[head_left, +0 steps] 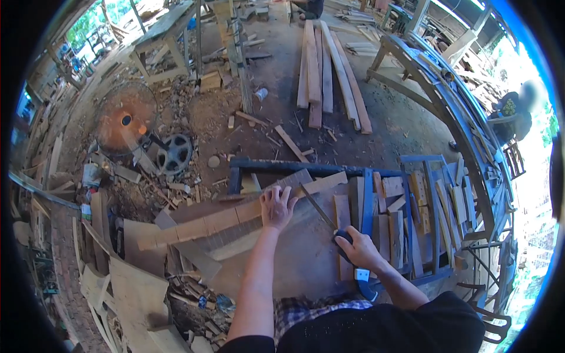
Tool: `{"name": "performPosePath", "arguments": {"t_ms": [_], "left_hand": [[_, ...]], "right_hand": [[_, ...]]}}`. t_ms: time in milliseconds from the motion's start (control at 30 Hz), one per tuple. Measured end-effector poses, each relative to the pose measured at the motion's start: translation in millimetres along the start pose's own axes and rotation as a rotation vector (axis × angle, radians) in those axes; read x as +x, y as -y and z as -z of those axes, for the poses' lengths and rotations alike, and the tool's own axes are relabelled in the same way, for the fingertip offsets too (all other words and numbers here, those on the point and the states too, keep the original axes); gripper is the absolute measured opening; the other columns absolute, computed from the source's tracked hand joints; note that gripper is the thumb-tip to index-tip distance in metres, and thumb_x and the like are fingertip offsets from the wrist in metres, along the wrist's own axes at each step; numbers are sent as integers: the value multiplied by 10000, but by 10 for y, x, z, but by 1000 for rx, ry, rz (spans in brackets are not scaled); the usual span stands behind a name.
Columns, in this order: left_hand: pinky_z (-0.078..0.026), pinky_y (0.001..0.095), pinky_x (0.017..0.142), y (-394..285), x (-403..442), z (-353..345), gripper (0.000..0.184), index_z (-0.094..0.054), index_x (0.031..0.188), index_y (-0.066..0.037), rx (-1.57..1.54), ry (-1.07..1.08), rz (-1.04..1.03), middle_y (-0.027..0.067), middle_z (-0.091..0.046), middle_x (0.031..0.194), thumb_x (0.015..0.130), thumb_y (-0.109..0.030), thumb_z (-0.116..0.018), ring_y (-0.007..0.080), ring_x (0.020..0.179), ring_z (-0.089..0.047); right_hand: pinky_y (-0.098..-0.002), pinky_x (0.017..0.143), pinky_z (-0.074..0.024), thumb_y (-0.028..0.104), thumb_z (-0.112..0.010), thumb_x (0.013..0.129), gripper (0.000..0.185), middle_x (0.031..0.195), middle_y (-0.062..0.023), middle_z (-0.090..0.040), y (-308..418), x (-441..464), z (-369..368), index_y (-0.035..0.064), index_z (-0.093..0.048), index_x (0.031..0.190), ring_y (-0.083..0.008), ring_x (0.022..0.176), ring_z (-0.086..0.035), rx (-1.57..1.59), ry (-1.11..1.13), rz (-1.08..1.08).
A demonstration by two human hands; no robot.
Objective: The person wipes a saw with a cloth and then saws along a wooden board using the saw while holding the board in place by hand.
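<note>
My right hand (361,250) is closed around the dark handle of a handsaw (318,206). Its narrow blade slants up and away, with the tip against a long wooden strip (220,219). Dark lines cross this pale brown strip at intervals. My left hand (277,207) presses on the strip just left of the blade, fingers bent over it. Right of the saw, the strip's end (329,182) reaches over a dark frame bar. Under it, a worn board (238,244) lies lengthwise. The contact between teeth and wood is too small to make out.
Cut wood pieces stand in a blue metal frame (367,203) at right. Long planks (312,67) lie on the ground ahead. A rusty disc (125,119) and a spoked wheel (175,154) stand at left among scraps. Another person (511,117) is at far right.
</note>
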State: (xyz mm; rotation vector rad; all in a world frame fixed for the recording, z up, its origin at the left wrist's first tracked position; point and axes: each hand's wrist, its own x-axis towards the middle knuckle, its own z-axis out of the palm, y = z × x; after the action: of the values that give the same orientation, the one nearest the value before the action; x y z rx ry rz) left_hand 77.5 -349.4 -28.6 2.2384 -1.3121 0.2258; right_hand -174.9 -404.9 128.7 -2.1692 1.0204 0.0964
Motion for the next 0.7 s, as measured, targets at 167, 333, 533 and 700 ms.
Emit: {"name": "performPosePath", "arguments": {"t_ms": [167,333,533,700], "left_hand": [[-391,455,874,-2,11,-50,370,-645,1148,-198,46,-6,-64,71,-521,1027,885,-455,-601,286,1009,-498],[-401,460,868,-25,-46,8,388,-629,1169,-193,58,-34,-74,84,-528,1049,912,-475,-560,301,1028,-500],[-402,450,875,-8,-39,-46,366,-645,1124,-178,50,-67,-16,77,-513,1008,879,-450,-623,289,1003,-498],[-394,444,923,26,-2,41,386,-645,1142,-189,-88,3,-11,76,-532,1035,849,-440,-667,299,1049,-501]], "right_hand": [[-523,699,-521,363,-612,903,339,790,-248,-664,315,-18,-116,37,-540,965,-462,767,-652,-214,-128,-14],[-492,702,-544,384,-624,890,373,840,-232,-680,372,139,282,29,-568,989,-416,794,-679,-386,-56,92],[-469,867,-519,411,-624,884,477,1038,-245,-673,883,407,687,-6,-593,1114,-406,1004,-653,-501,128,59],[-482,926,-488,487,-664,830,610,1138,-265,-640,622,420,670,21,-571,1214,-415,1077,-620,-486,171,44]]}}
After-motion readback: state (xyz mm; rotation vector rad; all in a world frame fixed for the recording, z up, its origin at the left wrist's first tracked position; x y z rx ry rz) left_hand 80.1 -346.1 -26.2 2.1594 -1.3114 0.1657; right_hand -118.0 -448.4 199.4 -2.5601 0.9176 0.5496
